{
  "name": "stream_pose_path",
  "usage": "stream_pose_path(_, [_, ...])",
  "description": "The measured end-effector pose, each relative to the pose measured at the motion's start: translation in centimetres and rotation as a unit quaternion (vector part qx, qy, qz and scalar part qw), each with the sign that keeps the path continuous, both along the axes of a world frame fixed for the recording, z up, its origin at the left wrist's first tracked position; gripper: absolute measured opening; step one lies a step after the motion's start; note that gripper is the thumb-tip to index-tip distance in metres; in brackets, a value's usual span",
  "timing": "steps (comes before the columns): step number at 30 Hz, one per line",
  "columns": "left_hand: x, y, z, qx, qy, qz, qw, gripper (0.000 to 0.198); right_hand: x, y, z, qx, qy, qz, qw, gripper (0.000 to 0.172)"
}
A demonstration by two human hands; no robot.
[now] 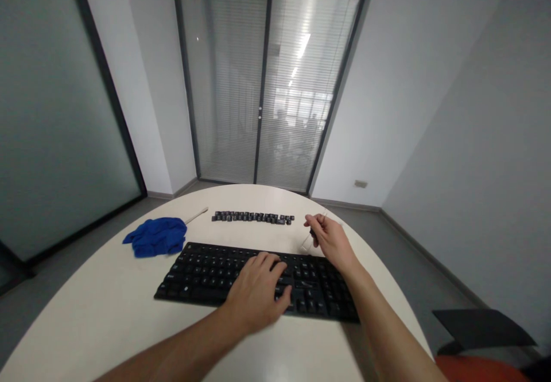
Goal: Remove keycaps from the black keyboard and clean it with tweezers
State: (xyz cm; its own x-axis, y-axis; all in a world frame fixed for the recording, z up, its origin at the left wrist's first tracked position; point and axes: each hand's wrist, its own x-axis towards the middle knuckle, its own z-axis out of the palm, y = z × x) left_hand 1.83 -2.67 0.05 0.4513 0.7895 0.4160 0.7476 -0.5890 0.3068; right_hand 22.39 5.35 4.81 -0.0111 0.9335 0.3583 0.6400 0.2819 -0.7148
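A black keyboard [206, 273] lies across the table in front of me. My left hand [258, 290] rests on its middle-right part, fingers stretched over the keys and thumb apart. Above the keyboard's right back edge is my right hand [329, 238], its fingers pinched on a wire keycap puller [307, 243]. Thin wire loops stick out below and above the fingers. A small dark piece shows between the fingers; whether it is the puller's handle or a keycap, I cannot tell. Beyond the keyboard, loose black keycaps [252, 217] stand in rows.
A crumpled blue cloth [159, 237] lies at the left, with a thin light-handled brush or stick [197, 215] poking out behind it. The round pale table [107, 307] has its curved edge all around. A chair [484, 330] stands at the lower right; glass doors [267, 84] are behind.
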Motion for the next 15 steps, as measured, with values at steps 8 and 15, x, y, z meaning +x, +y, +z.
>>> stream_pose_path(8, [0.1,-0.1,0.2,-0.001,0.013,0.0,1.0,0.033,0.7,-2.0,-2.6,-0.059,0.063,0.023,0.996,0.036])
stream_pose_path(15, [0.2,-0.1,0.2,0.004,0.016,-0.003,1.0,0.033,0.3,-1.9,-2.6,-0.053,0.019,0.089,0.994,0.036])
